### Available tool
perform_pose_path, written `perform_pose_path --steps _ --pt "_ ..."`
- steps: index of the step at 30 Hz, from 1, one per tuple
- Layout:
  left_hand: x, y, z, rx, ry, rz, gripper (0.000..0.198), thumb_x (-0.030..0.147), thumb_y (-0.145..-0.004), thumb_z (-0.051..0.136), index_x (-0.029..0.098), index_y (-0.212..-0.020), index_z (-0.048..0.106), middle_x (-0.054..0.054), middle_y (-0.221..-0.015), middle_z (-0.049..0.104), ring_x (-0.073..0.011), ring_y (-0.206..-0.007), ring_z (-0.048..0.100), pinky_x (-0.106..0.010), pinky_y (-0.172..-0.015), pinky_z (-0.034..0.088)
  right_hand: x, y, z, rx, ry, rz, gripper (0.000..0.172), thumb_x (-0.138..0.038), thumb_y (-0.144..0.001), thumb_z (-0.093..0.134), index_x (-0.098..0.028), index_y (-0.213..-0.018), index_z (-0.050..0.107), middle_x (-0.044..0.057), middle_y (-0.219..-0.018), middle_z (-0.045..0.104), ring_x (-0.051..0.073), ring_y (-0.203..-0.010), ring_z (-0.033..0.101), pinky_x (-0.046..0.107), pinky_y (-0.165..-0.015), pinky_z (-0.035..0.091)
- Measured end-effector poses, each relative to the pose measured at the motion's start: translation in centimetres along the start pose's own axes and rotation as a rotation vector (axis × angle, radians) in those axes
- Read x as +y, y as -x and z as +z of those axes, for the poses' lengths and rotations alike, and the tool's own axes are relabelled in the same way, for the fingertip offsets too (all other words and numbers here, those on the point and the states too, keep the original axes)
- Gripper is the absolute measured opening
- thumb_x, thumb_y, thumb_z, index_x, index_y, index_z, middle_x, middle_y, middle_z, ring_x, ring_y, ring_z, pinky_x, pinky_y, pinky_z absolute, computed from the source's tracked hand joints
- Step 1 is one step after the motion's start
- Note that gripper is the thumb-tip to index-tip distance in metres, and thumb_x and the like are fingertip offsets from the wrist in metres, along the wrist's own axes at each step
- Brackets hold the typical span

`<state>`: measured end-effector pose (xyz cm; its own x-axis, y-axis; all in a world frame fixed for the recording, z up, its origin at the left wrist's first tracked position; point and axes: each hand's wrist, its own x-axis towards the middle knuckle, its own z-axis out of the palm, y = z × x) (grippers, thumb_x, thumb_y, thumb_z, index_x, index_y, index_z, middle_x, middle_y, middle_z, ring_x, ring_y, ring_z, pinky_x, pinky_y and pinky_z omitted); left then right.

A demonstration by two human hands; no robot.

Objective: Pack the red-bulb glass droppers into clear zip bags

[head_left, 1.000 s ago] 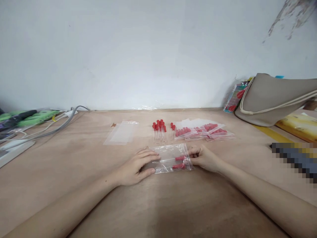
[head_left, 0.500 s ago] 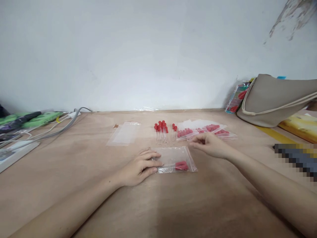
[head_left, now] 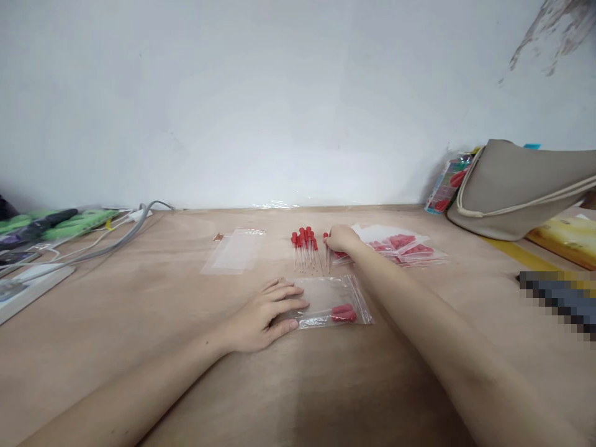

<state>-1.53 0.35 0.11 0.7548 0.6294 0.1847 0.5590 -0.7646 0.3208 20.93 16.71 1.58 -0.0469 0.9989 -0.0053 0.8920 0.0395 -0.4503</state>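
Note:
My left hand (head_left: 267, 315) lies flat, fingers spread, holding down the left end of a clear zip bag (head_left: 321, 292). Inside that bag are droppers with red bulbs (head_left: 343, 312), their clear tubes pointing left. Farther back, my right hand (head_left: 342, 239) has its fingertips closed round the red top of a dropper (head_left: 326, 238), whose thin clear tube hangs or rests below. Just left of it lies a bunch of several red-topped droppers (head_left: 305, 242). Filled bags with red bulbs (head_left: 400, 244) are piled behind my right forearm, partly covered by it.
Flat clear bags (head_left: 235, 251) lie at the left back. Cables (head_left: 125, 233), a white power strip (head_left: 37, 282) and a green item (head_left: 79, 223) occupy the far left. A beige bag (head_left: 521, 186), a package (head_left: 447, 183) and a blurred dark object (head_left: 559, 304) stand right.
My right hand has moved left and away from me, from beside the filled bags to the droppers, closing on one. My left hand has stayed on the bag.

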Motion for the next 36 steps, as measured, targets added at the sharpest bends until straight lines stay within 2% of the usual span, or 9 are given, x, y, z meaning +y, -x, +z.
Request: perform_pose_path --steps 5,10,13,16,19,23,28,31,36 --pt "-0.2 0.0 0.1 0.022 0.009 0.007 0.035 0.032 -0.091 0.047 0.028 -0.125 0.049 -0.005 -0.133 0.046 -0.0227 -0.124 0.039 -0.047 -0.107 0.022 0.0 0.6 -0.8 0.023 -0.208 0.044 0.018 -0.026 -0.074 0.059 -0.012 -0.062 0.058 0.006 -0.049 0.056 0.016 -0.047 0.056 0.025 -0.047 0.041" --pt "-0.3 0.0 0.2 0.023 0.006 0.014 0.035 0.032 -0.091 0.047 0.028 -0.125 0.049 -0.006 -0.133 0.046 -0.0231 -0.124 0.039 -0.048 -0.107 0.024 2.1 3.8 -2.7 0.274 -0.533 -0.047 0.02 -0.034 -0.088 0.038 -0.017 -0.098 0.045 0.001 -0.076 0.059 0.006 -0.051 0.052 0.016 -0.046 0.041" --pt "-0.3 0.0 0.2 0.019 -0.003 0.009 0.035 0.033 -0.091 0.046 0.028 -0.126 0.048 -0.005 -0.133 0.046 -0.0226 -0.125 0.038 -0.048 -0.107 0.023 5.0 7.1 -3.2 0.455 -0.928 -0.146 0.03 -0.046 -0.079 0.053 -0.021 -0.09 0.039 -0.004 -0.069 0.054 0.006 -0.046 0.049 0.016 -0.041 0.039" --pt "-0.3 0.0 0.2 0.014 -0.006 0.0 0.035 0.034 -0.091 0.046 0.028 -0.126 0.049 -0.005 -0.134 0.045 -0.0222 -0.125 0.038 -0.048 -0.108 0.022 7.6 10.2 -2.8 0.453 -1.038 -0.143 0.039 -0.051 -0.071 0.061 -0.022 -0.086 0.04 -0.005 -0.062 0.051 0.007 -0.047 0.048 0.017 -0.042 0.039" --pt "-0.2 -0.1 0.2 0.004 -0.008 0.003 0.035 0.034 -0.091 0.046 0.028 -0.125 0.049 -0.005 -0.134 0.046 -0.0222 -0.125 0.038 -0.047 -0.107 0.023 8.6 12.1 -2.0 0.38 -1.135 -0.051 0.04 -0.05 -0.068 0.065 -0.022 -0.083 0.042 -0.005 -0.063 0.052 0.008 -0.05 0.052 0.019 -0.045 0.043" --pt "-0.1 -0.1 0.2 0.017 -0.006 0.003 0.037 0.033 -0.091 0.046 0.027 -0.127 0.047 -0.005 -0.133 0.046 -0.022 -0.125 0.038 -0.047 -0.108 0.023 7.6 13.1 -0.6 0.222 -1.341 0.134 0.031 -0.038 -0.068 0.068 -0.021 -0.079 0.044 -0.003 -0.066 0.055 0.009 -0.054 0.056 0.024 -0.054 0.05" --pt "0.0 0.0 0.3 0.025 0.001 -0.014 0.047 0.035 -0.091 0.046 0.024 -0.135 0.033 -0.007 -0.134 0.045 -0.0222 -0.125 0.037 -0.047 -0.108 0.024 7.1 14.1 -0.1 -0.173 -1.415 0.164 0.03 -0.027 -0.059 0.076 -0.017 -0.076 0.052 0.002 -0.076 0.063 0.011 -0.069 0.062 0.027 -0.073 0.051" --pt "0.0 0.0 0.2 0.026 -0.005 -0.022 0.047 0.035 -0.091 0.045 0.024 -0.135 0.034 -0.007 -0.134 0.045 -0.0227 -0.125 0.038 -0.047 -0.108 0.024 7.5 14.2 -0.3 -0.351 -1.216 0.048 0.033 -0.029 -0.056 0.079 -0.015 -0.078 0.059 0.001 -0.072 0.063 0.008 -0.062 0.058 0.022 -0.064 0.048" --pt "0.0 0.0 0.1 0.016 -0.007 -0.029 0.046 0.035 -0.091 0.045 0.025 -0.134 0.035 -0.005 -0.133 0.046 -0.0219 -0.125 0.039 -0.046 -0.108 0.024 6.7 13.9 -0.2 -0.314 -0.912 -0.017 0.04 -0.043 -0.059 0.073 -0.013 -0.084 0.065 -0.005 -0.051 0.052 0.003 -0.04 0.035 0.018 -0.038 0.028"
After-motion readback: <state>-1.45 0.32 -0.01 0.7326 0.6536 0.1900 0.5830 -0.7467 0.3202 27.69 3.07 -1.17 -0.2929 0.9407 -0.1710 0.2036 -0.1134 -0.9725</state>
